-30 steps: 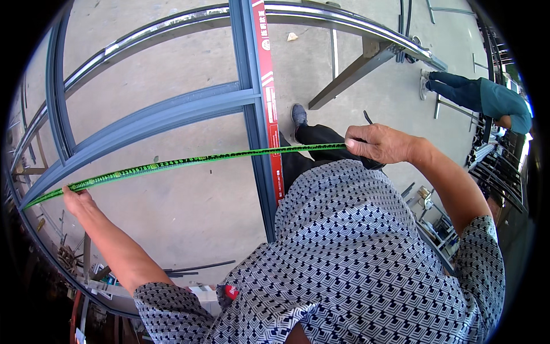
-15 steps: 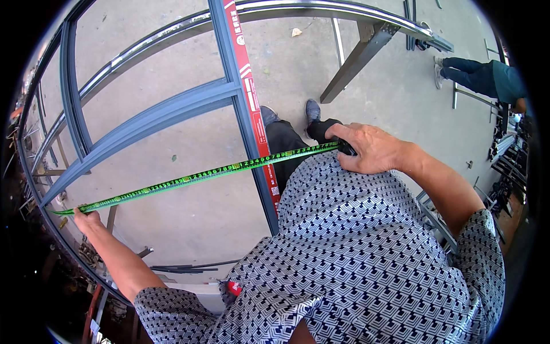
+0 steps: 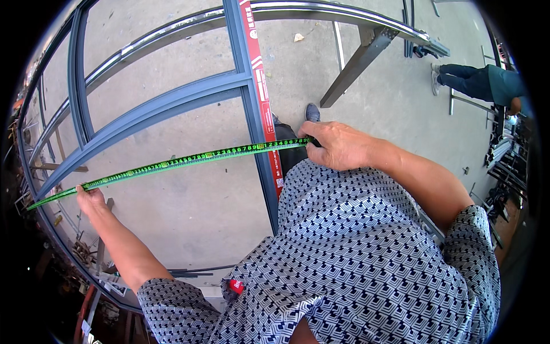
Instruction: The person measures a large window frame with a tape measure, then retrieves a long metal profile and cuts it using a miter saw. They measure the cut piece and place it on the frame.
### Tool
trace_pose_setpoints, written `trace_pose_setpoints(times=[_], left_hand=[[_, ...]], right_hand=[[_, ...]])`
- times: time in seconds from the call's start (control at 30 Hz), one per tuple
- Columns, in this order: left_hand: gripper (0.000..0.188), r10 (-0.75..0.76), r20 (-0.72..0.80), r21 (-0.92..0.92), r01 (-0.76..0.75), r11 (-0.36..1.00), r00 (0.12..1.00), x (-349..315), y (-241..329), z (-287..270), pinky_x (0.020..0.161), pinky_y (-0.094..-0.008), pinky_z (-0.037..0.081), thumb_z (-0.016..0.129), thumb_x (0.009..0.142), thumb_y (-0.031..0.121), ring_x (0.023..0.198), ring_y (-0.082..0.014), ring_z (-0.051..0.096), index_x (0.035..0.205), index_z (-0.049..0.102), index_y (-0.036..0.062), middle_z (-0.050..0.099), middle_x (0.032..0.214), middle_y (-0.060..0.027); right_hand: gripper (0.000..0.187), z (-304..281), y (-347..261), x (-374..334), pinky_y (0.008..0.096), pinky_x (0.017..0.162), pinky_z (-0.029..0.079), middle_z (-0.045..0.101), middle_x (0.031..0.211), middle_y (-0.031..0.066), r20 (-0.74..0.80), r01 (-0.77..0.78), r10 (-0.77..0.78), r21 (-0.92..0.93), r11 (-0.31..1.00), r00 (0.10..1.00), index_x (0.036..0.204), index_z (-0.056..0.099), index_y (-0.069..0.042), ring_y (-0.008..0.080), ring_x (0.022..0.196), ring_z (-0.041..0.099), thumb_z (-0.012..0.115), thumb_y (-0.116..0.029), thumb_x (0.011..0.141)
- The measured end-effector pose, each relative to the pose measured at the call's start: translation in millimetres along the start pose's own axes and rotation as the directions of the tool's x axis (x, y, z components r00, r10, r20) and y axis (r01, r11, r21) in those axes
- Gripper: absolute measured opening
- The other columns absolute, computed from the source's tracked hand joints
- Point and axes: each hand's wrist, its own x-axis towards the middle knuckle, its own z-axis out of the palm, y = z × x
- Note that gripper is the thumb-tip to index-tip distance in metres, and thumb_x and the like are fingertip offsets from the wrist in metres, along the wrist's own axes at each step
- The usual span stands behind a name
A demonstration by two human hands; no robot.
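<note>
A green tape measure blade is stretched across the grey-blue metal frame, running from far left to the middle. My left hand pinches the blade close to its free end, which sticks out past the fingers over the frame's left outer bar. On the other side my right hand is closed around the dark tape case, mostly hidden by the fingers. Beneath the blade, near my right hand, a red printed strip lies along the frame's right bar.
A metal support beam with a slanted leg stands under and beyond the frame. At the upper right another person is on the concrete floor, with metal profiles stacked nearby. Dark bars lie low on the left.
My right hand has shifted left with the tape case. The blade's free end now reaches farther beyond my left hand, over the left outer bar. My view has shifted slightly.
</note>
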Motion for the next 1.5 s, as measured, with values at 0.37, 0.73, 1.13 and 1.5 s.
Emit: trace_pose_setpoints(times=[0.37, 0.73, 1.13, 1.5], left_hand=[[0.016, 0.045, 0.007, -0.070, -0.044, 0.997, 0.999, -32.6, -8.5, 20.0, 0.070, -0.0362, 0.057, 0.052, 0.103, 0.017, 0.077, -0.0188, 0.061, 0.100, 0.055, 0.0024, 0.059, 0.085, -0.0059], [0.018, 0.171, 0.092, -0.105, -0.161, 0.981, 0.981, -97.6, 28.3, 53.1, 0.073, -0.0355, 0.057, 0.052, 0.103, 0.019, 0.081, -0.0200, 0.063, 0.102, 0.055, 0.0014, 0.063, 0.091, -0.0079], [0.023, 0.220, 0.256, -0.142, -0.188, 0.972, 0.941, -144.3, 52.0, 136.3, 0.080, -0.0373, 0.053, 0.058, 0.101, 0.021, 0.087, -0.0220, 0.062, 0.108, 0.058, -0.0010, 0.064, 0.100, -0.0102], [0.026, 0.068, 0.677, -0.102, 0.002, 0.995, 0.733, -351.9, -13.5, 277.8, 0.079, -0.0289, 0.046, 0.058, 0.102, 0.031, 0.087, -0.0149, 0.056, 0.104, 0.059, 0.0048, 0.059, 0.093, -0.0048]], right_hand=[[0.029, 11.4, -14.7, 23.7, 0.0444, 0.076, 0.051, 0.066, 0.081, 0.0231, -0.085, -0.059, 0.059, -0.003, 0.998, 0.995, 0.113, 0.064, -0.005, 0.0364, 0.076, 0.066, 0.052, -0.026, 0.097], [0.028, 14.7, 5.7, 22.1, 0.0427, 0.079, 0.051, 0.067, 0.088, 0.0202, -0.052, -0.050, 0.054, 0.078, 0.996, 0.997, 0.108, 0.067, -0.007, 0.0335, 0.084, 0.066, 0.055, -0.029, 0.097], [0.027, 8.8, 63.8, -26.6, 0.0427, 0.079, 0.051, 0.066, 0.087, 0.0196, -0.244, 0.061, -0.024, 0.145, 0.988, 0.969, 0.110, 0.067, -0.008, 0.0343, 0.084, 0.065, 0.055, -0.029, 0.098], [0.027, 15.8, 138.4, -93.2, 0.0462, 0.077, 0.051, 0.067, 0.082, 0.0199, -0.367, 0.111, 0.031, 0.357, 0.927, 0.930, 0.104, 0.067, -0.009, 0.0378, 0.082, 0.065, 0.055, -0.031, 0.095]])
